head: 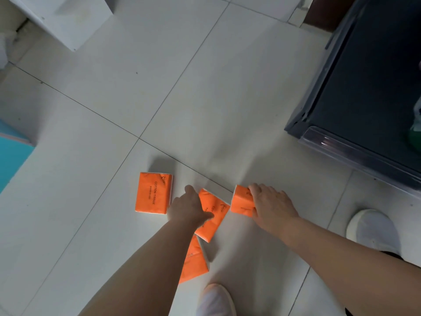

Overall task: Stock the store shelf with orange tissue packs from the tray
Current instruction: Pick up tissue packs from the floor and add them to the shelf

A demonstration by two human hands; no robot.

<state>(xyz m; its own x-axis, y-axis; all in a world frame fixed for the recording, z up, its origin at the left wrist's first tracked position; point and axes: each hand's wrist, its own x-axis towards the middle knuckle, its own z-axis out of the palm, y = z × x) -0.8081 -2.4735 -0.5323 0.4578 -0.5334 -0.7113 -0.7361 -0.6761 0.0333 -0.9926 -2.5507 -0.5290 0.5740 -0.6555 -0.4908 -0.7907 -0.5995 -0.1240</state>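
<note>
Several orange tissue packs lie on the white tiled floor. One pack (153, 193) lies flat by itself on the left. My left hand (190, 207) grips a second pack (215, 218) along its left edge, thumb on top. My right hand (272, 202) holds a third pack (242, 201) tilted up on its edge, fingers curled over its top. Partly hidden under my left forearm lies another pack (193, 262).
A dark grey tray (319, 106) with a clear front rim stands on the floor at the right. A white shelf base (66, 21) is at the top left, a blue object (11, 160) at the left edge. My white shoes (373, 229) stand near the packs.
</note>
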